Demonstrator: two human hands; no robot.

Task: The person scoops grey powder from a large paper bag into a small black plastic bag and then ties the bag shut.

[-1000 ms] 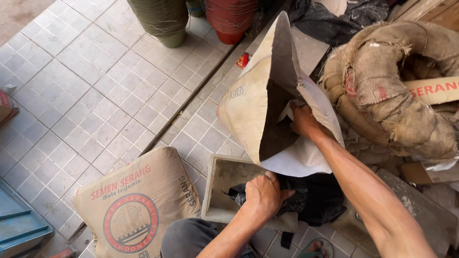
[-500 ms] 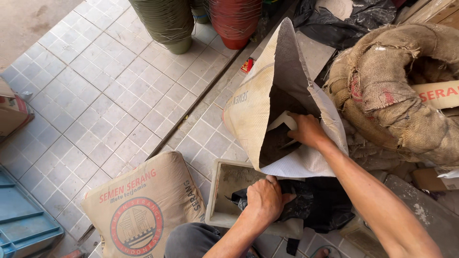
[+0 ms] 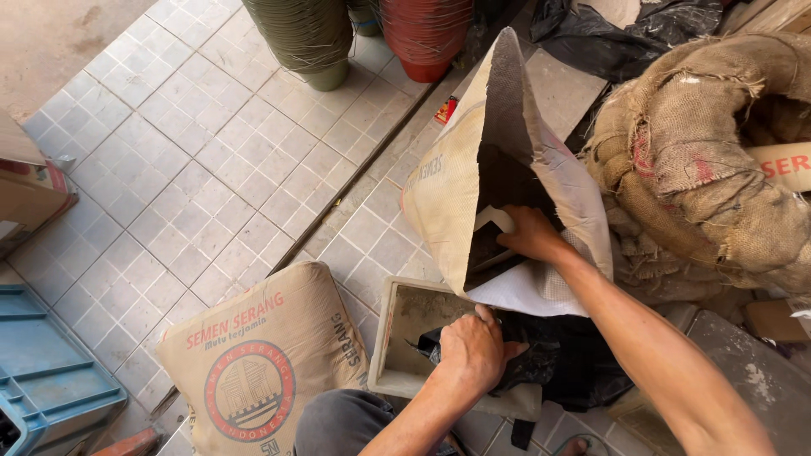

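Observation:
A tall tan open sack point(image 3: 448, 194) stands on the tiled floor with its mouth spread wide. My right hand point(image 3: 530, 235) reaches into it, fingers closed on a white object point(image 3: 494, 221) that is partly hidden inside. My left hand point(image 3: 471, 348) grips the bunched top of a black plastic bag point(image 3: 574, 363). The bag lies in a pale rectangular tray point(image 3: 384, 338) dusted with grey powder, just below the sack.
A closed printed cement sack point(image 3: 253, 355) lies left of the tray. A rolled burlap sack point(image 3: 701, 169) sits at right. Stacked green pots point(image 3: 304, 34) and red pots point(image 3: 427, 29) stand at the top. A blue crate point(image 3: 42, 371) and a cardboard box point(image 3: 25, 190) sit at left.
My right hand has sunk slightly lower inside the sack, and the white object now shows at its fingers. My left hand stays on the black bag.

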